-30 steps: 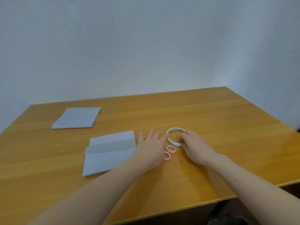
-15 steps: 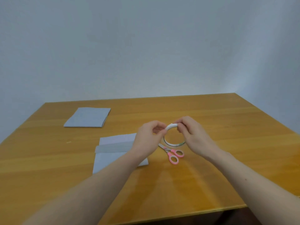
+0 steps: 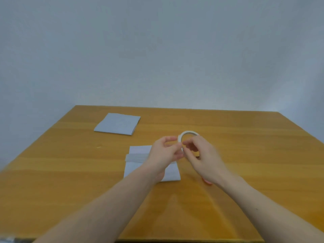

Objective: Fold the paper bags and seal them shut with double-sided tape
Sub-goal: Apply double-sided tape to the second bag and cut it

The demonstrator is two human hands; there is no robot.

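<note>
both fingers (image 3: 177,146) — on tape roll (image 3: 188,133)

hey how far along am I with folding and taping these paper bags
Done, by the look of it: one folded paper bag lies flat at the far left of the table. In hand: your left hand and right hand hold the tape roll above the table, seemingly picking at its end. Left: the near paper bag, creased but showing no tape, needs taping and sealing.
</note>
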